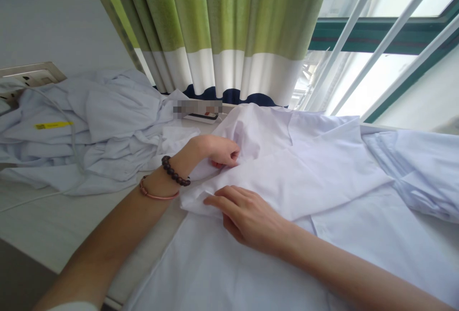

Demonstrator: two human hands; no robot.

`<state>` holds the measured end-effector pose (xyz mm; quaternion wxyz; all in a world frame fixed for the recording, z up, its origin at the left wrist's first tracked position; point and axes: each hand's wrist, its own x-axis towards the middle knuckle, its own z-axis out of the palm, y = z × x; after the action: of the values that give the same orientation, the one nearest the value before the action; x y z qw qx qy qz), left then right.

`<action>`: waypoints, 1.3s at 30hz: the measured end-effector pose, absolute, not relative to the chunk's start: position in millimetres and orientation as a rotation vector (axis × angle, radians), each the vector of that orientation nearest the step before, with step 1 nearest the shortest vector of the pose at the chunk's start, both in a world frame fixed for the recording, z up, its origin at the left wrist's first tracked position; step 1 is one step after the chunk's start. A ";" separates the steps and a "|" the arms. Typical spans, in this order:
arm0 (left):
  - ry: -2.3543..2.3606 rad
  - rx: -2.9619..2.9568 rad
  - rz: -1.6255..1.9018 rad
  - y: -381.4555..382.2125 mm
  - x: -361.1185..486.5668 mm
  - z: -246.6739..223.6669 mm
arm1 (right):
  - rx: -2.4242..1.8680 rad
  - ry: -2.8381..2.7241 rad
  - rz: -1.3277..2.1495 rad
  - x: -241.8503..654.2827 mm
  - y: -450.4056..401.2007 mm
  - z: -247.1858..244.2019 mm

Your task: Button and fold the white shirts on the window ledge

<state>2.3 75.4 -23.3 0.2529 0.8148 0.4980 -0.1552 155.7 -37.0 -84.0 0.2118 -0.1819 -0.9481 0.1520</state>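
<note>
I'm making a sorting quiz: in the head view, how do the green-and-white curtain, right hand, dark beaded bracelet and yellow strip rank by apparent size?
1. Green-and-white curtain
2. Right hand
3. Dark beaded bracelet and yellow strip: too alike to rank; the bracelet seems nearer the camera.

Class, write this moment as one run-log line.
left hand: curled against white garment; right hand: touching same garment; grips: unclear; alongside: crumpled white cloth left, folded white cloth right
</note>
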 end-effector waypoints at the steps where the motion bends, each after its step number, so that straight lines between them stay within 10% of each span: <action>1: 1.355 2.216 -0.422 74.9 2.6 -22.8 | -0.513 -2.656 0.405 155.7 -36.8 -82.9; 39: 1.051 2.373 0.239 85.2 9.6 -63.8 | -0.621 -2.858 0.518 143.1 -47.2 -49.7</action>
<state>9.6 85.2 -63.8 0.2646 0.8781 0.3888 0.0883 143.1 -47.2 -49.7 0.0855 -0.2085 -0.9587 0.1738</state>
